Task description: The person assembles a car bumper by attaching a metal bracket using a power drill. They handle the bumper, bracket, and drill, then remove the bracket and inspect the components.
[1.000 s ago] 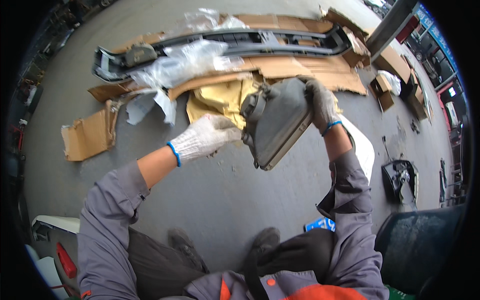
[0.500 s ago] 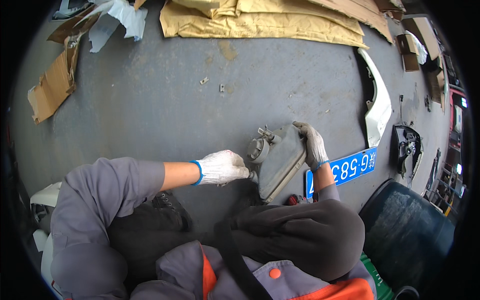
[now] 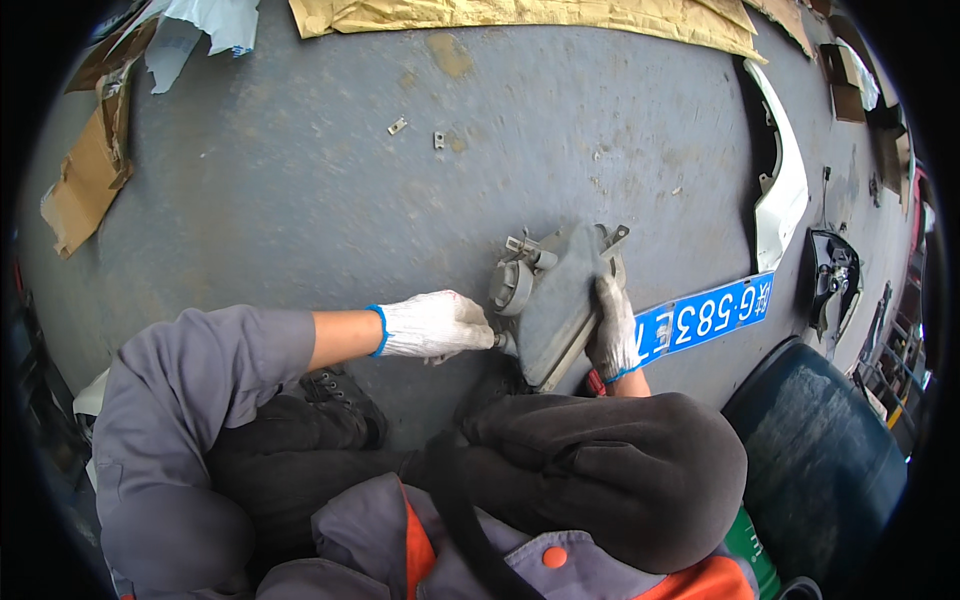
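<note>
A dusty grey car part [image 3: 560, 305], a moulded housing with a round ribbed cap [image 3: 512, 287] and small metal brackets, is held tilted above the floor in front of my knees. My left hand [image 3: 437, 325], in a white knit glove with a blue cuff, pinches a small stubby fitting [image 3: 506, 342] at the housing's lower left, below the cap. The fingertips partly cover that fitting. My right hand [image 3: 613, 325], gloved too, grips the housing along its right edge, with some fingers hidden behind it.
A blue licence plate [image 3: 705, 318] lies right of my right hand, near a long white body panel [image 3: 782, 190]. Two small metal clips [image 3: 439, 141] lie ahead. Yellow wrapping paper [image 3: 520, 14], torn cardboard [image 3: 90, 185], a black part [image 3: 833, 280] and a dark drum [image 3: 820, 445] stand around.
My right hand has slid from the housing's upper corner down its right edge, uncovering a bracket there. My left hand stays at the fitting. The whole view has shifted slightly.
</note>
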Motion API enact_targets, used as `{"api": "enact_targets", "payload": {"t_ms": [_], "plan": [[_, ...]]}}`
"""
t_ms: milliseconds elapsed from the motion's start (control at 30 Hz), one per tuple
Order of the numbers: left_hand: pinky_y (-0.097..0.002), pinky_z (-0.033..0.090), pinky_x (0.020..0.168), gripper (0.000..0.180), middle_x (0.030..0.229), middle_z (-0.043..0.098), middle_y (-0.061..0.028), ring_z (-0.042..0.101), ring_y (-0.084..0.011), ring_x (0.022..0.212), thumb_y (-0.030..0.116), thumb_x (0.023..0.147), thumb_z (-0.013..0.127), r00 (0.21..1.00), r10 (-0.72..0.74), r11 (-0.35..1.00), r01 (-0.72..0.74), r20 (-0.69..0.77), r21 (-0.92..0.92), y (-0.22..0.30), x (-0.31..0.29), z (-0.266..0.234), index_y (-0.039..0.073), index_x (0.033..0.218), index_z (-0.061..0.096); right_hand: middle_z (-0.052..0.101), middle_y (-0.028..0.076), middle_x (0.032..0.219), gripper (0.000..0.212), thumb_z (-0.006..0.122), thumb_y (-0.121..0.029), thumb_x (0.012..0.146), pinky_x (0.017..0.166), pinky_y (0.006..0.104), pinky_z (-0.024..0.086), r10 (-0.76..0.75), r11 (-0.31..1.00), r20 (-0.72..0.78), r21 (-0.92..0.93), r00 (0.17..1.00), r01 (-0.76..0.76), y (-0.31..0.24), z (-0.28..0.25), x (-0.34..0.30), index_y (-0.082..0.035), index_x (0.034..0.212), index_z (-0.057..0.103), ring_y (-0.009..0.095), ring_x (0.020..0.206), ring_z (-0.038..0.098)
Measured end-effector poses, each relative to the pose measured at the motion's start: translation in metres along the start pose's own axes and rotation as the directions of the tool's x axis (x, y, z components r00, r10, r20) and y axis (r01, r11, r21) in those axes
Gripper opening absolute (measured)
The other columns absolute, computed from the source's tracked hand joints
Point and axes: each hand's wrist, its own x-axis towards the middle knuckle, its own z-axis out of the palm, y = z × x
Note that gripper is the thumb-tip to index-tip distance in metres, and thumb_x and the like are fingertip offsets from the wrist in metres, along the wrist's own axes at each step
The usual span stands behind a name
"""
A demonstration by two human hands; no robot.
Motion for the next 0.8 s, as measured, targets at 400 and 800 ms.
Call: {"api": "enact_targets", "payload": {"t_ms": [400, 800], "plan": [[-0.0400, 0.055, 0.075, 0.044, 0.089, 0.072, -0.0155, 0.068, -0.0258, 0.074, 0.038, 0.104, 0.055, 0.987, 0.144, 0.952, -0.157, 0.071, 0.262, 0.003, 0.008, -0.001, 0.001, 0.124, 0.068, 0.065, 0.014, 0.127, 0.054, 0.063, -0.021, 0.098, 0.099, 0.0402, 0.055, 0.002, 0.998, -0.131, 0.070, 0.991, 0.007, 0.031, 0.001, -0.021, -0.003, 0.147, 0.047, 0.026, 0.111, 0.066], [-0.0330, 0.056, 0.077, 0.044, 0.101, 0.075, -0.0145, 0.071, -0.0200, 0.084, 0.036, 0.105, 0.054, 0.994, -0.033, 0.997, 0.040, -0.105, 0.063, -0.001, 0.003, 0.026, 0.000, 0.127, 0.065, 0.065, 0.016, 0.130, 0.053, 0.057, -0.026, 0.100, 0.104, 0.0412, 0.051, -0.008, 1.000, -0.222, -0.021, 0.975, 0.003, 0.014, 0.030, -0.030, 0.001, 0.144, 0.050, 0.028, 0.117, 0.064]]}}
